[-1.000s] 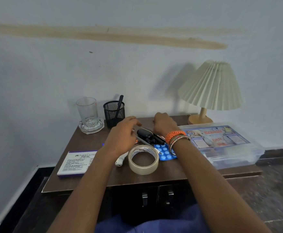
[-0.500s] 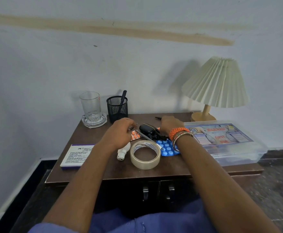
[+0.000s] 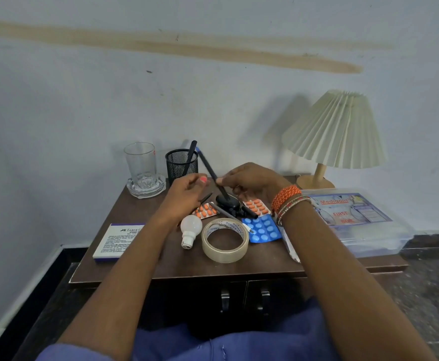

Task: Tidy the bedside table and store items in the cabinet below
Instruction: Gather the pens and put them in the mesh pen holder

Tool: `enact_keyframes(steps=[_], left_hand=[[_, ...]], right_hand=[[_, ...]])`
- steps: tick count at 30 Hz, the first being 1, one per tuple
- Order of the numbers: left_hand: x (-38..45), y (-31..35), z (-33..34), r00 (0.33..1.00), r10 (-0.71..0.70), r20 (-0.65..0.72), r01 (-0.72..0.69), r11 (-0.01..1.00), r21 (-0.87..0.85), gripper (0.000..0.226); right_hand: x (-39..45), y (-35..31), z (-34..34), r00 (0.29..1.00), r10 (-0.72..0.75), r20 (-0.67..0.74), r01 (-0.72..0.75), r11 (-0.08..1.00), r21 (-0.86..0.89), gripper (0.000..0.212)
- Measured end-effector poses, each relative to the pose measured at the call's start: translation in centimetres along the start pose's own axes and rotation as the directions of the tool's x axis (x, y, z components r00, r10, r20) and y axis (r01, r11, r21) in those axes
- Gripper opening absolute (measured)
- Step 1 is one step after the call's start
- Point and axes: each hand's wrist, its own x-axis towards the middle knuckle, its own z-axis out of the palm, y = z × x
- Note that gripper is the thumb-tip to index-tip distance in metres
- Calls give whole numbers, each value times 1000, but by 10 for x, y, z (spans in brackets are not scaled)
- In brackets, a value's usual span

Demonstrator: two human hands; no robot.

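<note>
The step in hand looks like gathering the loose pens: the right hand (image 3: 249, 182) pinches a dark pen (image 3: 211, 171) between thumb and fingertips, tilted with its blue-capped top toward the mesh pen holder (image 3: 181, 164) at the back of the surface (image 3: 161, 267), its lower end just over a small black object (image 3: 228, 202) whose kind I cannot make out. The left hand (image 3: 184, 194) hovers beside it, fingers loosely curled with nothing clearly in its grip. The next move probably calls for lifting the pen clear of the clutter and dropping it upright into the holder, which already has one pen in it and stands just beside a glass (image 3: 140, 162) on its coaster, so the swing should stay away from that. Other things wait: two orange pill strips (image 3: 205, 211), a blue pill strip (image 3: 264, 228), a bulb (image 3: 190, 229), a tape roll (image 3: 225, 239), a stamp pad box (image 3: 114, 242), and the first aid box (image 3: 354, 220) by the lamp (image 3: 335, 131). The cabinet doors (image 3: 244, 300) below are closed and dim; the left forearm hides part of the stamp pad box, and further pens lie half covered under the hands.
</note>
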Motion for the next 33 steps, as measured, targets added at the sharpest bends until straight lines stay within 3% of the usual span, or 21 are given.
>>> enact_keyframes(steps=[3, 5, 7, 10, 13, 19, 25, 33], left_hand=[[-2, 8, 1, 995, -78, -55, 64, 973, -221, 15], [-1, 11, 1, 990, -109, -86, 73, 937, -343, 12], [0, 11, 1, 984, -134, -118, 75, 910, -407, 13], [3, 9, 0, 983, -86, -159, 43, 965, -259, 19], [2, 5, -1, 992, -2, -123, -11, 995, -102, 21], [-1, 1, 1, 998, 37, -53, -41, 997, -65, 19], [2, -1, 2, 999, 44, 4, -44, 999, -23, 19], [0, 0, 0, 996, 82, -38, -81, 997, 10, 28]], right_hand=[[-2, -2, 8, 978, 3, 206, -19, 997, 75, 15], [-3, -2, 9, 974, -6, 228, -12, 997, 74, 12], [-2, 0, 4, 989, -22, 143, 12, 997, 72, 5], [12, 15, -12, 964, -145, -223, 83, 961, -264, 13], [23, 33, -16, 897, -224, -381, -31, 828, -560, 18], [18, 46, 4, 956, -125, -266, -114, 675, -729, 26], [18, 45, 6, 964, -110, -242, -115, 650, -751, 27], [17, 45, 9, 979, -75, -189, -113, 576, -810, 31]])
